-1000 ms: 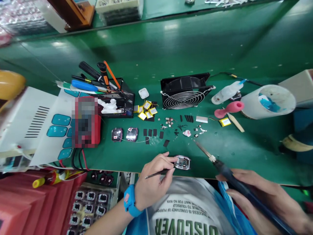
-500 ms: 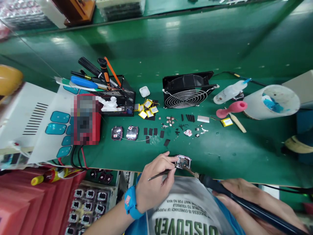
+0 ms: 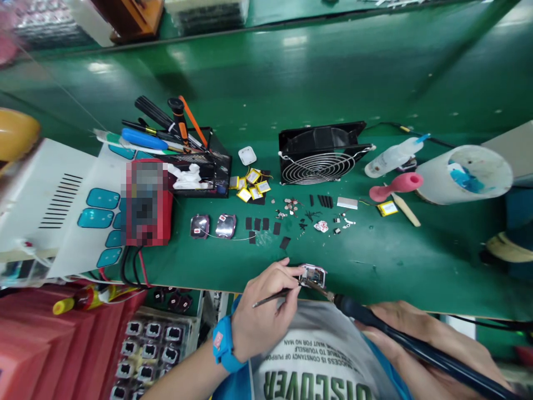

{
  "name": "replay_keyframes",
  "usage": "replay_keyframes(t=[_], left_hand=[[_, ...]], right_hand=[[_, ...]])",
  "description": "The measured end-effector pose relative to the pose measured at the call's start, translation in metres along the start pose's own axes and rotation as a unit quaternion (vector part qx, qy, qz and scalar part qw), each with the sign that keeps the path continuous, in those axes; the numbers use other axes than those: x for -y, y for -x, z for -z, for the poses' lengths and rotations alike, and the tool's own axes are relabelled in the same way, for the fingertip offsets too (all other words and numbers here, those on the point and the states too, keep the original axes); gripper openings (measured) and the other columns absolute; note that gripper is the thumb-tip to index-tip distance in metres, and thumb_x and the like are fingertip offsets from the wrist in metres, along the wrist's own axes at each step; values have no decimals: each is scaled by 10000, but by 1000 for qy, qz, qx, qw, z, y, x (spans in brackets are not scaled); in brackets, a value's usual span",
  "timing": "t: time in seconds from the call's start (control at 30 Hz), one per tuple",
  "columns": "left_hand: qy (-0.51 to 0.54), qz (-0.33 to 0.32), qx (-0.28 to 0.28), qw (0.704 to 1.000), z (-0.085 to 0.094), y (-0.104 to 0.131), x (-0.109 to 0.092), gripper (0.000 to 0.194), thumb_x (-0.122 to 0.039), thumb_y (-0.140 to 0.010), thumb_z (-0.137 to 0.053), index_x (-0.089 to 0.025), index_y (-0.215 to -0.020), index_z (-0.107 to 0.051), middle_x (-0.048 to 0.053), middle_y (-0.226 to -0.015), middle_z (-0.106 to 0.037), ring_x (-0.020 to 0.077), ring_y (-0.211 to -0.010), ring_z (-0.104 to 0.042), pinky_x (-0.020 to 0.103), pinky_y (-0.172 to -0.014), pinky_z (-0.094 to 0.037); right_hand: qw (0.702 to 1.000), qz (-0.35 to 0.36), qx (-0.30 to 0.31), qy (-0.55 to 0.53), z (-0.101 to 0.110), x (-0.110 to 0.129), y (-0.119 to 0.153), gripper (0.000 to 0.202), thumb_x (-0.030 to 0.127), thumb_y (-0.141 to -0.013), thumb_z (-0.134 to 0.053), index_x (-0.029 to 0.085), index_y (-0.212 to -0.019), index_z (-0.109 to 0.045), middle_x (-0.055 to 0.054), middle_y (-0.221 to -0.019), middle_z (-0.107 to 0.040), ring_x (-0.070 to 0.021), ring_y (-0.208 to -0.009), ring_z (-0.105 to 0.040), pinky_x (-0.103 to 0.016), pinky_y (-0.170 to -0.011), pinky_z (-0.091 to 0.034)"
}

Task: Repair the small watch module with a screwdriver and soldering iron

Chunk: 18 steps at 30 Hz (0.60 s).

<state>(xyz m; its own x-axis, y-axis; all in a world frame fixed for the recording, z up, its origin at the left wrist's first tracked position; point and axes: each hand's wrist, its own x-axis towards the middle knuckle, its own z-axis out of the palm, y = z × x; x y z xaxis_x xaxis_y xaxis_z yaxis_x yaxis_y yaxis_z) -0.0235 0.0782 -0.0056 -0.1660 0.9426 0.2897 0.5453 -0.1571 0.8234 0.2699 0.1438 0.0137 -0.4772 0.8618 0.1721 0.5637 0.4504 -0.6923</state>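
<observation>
At the front edge of the green bench lies a small open device case point(image 3: 315, 274) with a circuit board inside. My left hand point(image 3: 268, 297) is closed around thin metal tweezers point(image 3: 270, 299), and its index fingertip presses on the case's left side. The tweezers' tip, by the case's lower left, is partly hidden by my fingers. My right hand point(image 3: 420, 328) grips the dark handle of a soldering iron point(image 3: 370, 316). The iron's metal tip reaches the case's lower left area, close to the tweezers' tip; exact contact is too small to tell.
Behind the case lie black pads point(image 3: 265, 224), small loose parts and yellow-edged battery cells point(image 3: 254, 186). A fan point(image 3: 320, 155) stands at the back, with a bottle point(image 3: 391, 158) and white cup point(image 3: 462, 175) to its right. Leftward are a red multimeter point(image 3: 164, 216) and a tool holder point(image 3: 219, 166).
The soldering iron's tip has shifted slightly left across the case, and my right hand has moved a little with it. My left hand keeps its hold on the tweezers.
</observation>
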Motion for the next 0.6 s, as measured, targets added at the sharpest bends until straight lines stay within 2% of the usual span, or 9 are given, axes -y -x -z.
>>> replay_keyframes(t=[0.1, 0.27, 0.33, 0.47, 0.6], left_hand=[[-4, 4, 6, 1000, 1, 0, -1, 190, -146, -1213, -690, -325, -1148, -685, 52, -1062, -1018, 303, -1114, -1041, 507, -1094, -895], [-11, -2, 11, 1000, 3, -3, -2, 188, -153, -1224, -681, -326, -1150, -677, 53, -1073, -1025, 298, -1120, -1043, 501, -1082, -897], [-13, -3, 10, 1000, 3, -4, -1, 189, -151, -1220, -683, -326, -1148, -674, 53, -1073, -1025, 298, -1118, -1044, 504, -1085, -897], [-12, -9, 18, 1000, 4, -4, -1, 219, -104, -1186, -685, -319, -1152, -670, 61, -1075, -1025, 301, -1123, -1044, 496, -1093, -890], [-8, -6, 21, 1000, 5, -4, -1, 223, -94, -1167, -697, -315, -1151, -669, 66, -1083, -1025, 299, -1123, -1043, 493, -1102, -886]], right_hand=[[999, 21, 12, 21, 3, 3, 0, 299, 401, -1151, -732, 584, -1166, -968, 122, -982, -1030, -234, -720, -993, -244, -801, -841], [999, 32, 19, 11, 4, 1, 1, 369, 314, -1104, -764, 593, -1169, -997, 115, -1073, -1050, -249, -838, -1027, -236, -872, -841], [999, 29, 21, 23, 4, 0, 2, 357, 330, -1084, -778, 588, -1200, -995, 107, -1086, -1051, -264, -853, -1031, -249, -848, -849], [996, 62, 41, 40, 7, -1, -3, 359, 447, -1049, -795, 661, -1282, -964, 110, -1127, -1050, -334, -817, -1022, -373, -773, -891], [999, -40, 24, 8, 21, -2, -8, 226, 530, -1122, -746, 602, -1141, -958, 59, -968, -1024, -357, -728, -988, -367, -533, -836]])
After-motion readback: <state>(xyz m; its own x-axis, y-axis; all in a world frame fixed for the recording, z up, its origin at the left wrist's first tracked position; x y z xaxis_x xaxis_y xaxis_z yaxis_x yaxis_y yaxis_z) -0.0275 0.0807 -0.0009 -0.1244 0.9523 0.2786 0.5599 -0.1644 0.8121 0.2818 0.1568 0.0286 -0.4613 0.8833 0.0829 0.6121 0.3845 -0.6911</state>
